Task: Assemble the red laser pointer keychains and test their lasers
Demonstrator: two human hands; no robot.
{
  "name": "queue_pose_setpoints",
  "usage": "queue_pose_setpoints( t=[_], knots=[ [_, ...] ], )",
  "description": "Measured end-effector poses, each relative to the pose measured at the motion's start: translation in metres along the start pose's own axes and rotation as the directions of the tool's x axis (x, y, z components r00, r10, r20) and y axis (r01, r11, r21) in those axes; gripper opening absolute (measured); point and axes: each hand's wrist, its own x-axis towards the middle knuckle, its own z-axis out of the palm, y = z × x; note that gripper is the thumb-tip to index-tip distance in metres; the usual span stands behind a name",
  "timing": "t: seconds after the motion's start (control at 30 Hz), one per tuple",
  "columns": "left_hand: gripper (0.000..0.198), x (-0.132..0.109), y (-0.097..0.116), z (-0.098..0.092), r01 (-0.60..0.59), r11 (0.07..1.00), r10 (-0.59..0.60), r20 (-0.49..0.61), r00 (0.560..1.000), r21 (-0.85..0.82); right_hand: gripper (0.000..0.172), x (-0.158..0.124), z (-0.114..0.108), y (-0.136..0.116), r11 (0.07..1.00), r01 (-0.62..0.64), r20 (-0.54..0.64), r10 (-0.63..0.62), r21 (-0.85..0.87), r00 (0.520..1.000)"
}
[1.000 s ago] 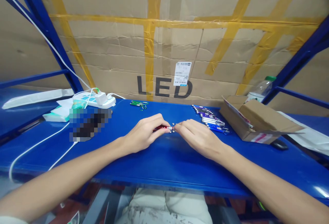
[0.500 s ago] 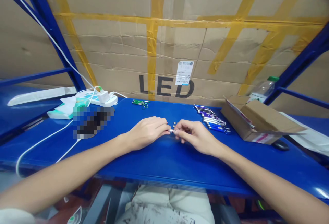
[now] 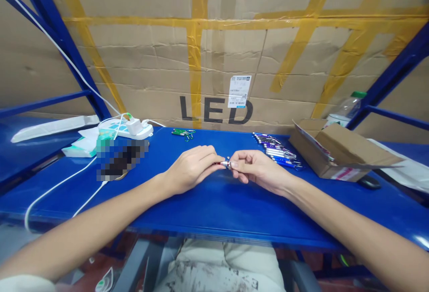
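Observation:
My left hand (image 3: 197,169) pinches a small slim tube (image 3: 225,164) with a silver end and a trace of red by the fingertips. From the other side, the thumb and fingers of my right hand (image 3: 253,169) close on the tube's silver end. Most of the tube is hidden by my fingers. Just beyond it on the blue tabletop lies a tiny round silver piece (image 3: 228,158). Right of my right hand is a row of slim pen-like tubes (image 3: 279,152) in blue, purple, silver and black, several with metal clips.
Green tubes with clips (image 3: 183,133) lie at the back. An opened cardboard box (image 3: 338,155) stands right, near a black mouse (image 3: 369,182) and plastic bottle (image 3: 350,106). Left are a power strip (image 3: 147,129), white cables, a tissue pack (image 3: 80,147) and a blurred-out dark object (image 3: 125,160).
My right hand has come up slightly, and its fingers now meet the tube at its silver end. More of the silver metal shows between my hands. The view has shifted a little.

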Motion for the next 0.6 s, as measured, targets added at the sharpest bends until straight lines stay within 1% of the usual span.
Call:
queue_pose_setpoints(
  t=[0.1, 0.17, 0.2, 0.23, 0.3, 0.33, 0.37, 0.43, 0.53, 0.6],
  knots=[
    [0.016, -0.002, -0.001, 0.002, 0.102, 0.985, -0.098, 0.036, 0.995, -0.136, 0.04, 0.0, 0.002, 0.002, 0.977, 0.13, -0.068, -0.143, -0.168, 0.987],
    [0.017, -0.003, -0.001, 0.003, 0.171, 0.967, -0.162, 0.063, 0.985, -0.19, 0.033, -0.001, 0.002, 0.005, 0.917, 0.23, -0.08, -0.269, -0.324, 0.96],
    [0.017, -0.004, -0.001, 0.004, 0.212, 0.953, -0.2, 0.078, 0.977, -0.216, 0.029, -0.002, 0.001, 0.007, 0.863, 0.28, -0.068, -0.337, -0.42, 0.939],
    [0.017, -0.004, -0.001, 0.004, 0.253, 0.936, -0.237, 0.093, 0.967, -0.243, 0.025, -0.003, 0.0, 0.009, 0.788, 0.327, -0.043, -0.407, -0.522, 0.912],
    [0.015, -0.004, -0.001, 0.005, 0.325, 0.898, -0.301, 0.126, 0.945, -0.296, 0.02, -0.004, -0.003, 0.012, 0.592, 0.408, 0.048, -0.528, -0.695, 0.848],
    [0.015, -0.004, -0.001, 0.005, 0.354, 0.88, -0.325, 0.143, 0.935, -0.317, 0.019, -0.005, -0.005, 0.012, 0.492, 0.44, 0.107, -0.567, -0.751, 0.817],
    [0.014, -0.003, -0.001, 0.005, 0.38, 0.863, -0.346, 0.159, 0.925, -0.332, 0.018, -0.006, -0.007, 0.013, 0.404, 0.465, 0.166, -0.588, -0.788, 0.792],
    [0.014, -0.002, -0.001, 0.006, 0.425, 0.832, -0.381, 0.188, 0.905, -0.356, 0.018, -0.007, -0.01, 0.013, 0.277, 0.497, 0.265, -0.587, -0.822, 0.765],
    [0.013, -0.001, -0.001, 0.007, 0.473, 0.797, -0.421, 0.217, 0.881, -0.376, 0.022, -0.009, -0.014, 0.012, 0.142, 0.509, 0.359, -0.553, -0.849, 0.752],
    [0.013, -0.001, 0.0, 0.008, 0.486, 0.787, -0.428, 0.231, 0.874, -0.379, 0.023, -0.009, -0.014, 0.012, 0.081, 0.503, 0.381, -0.553, -0.86, 0.741]
  ],
)
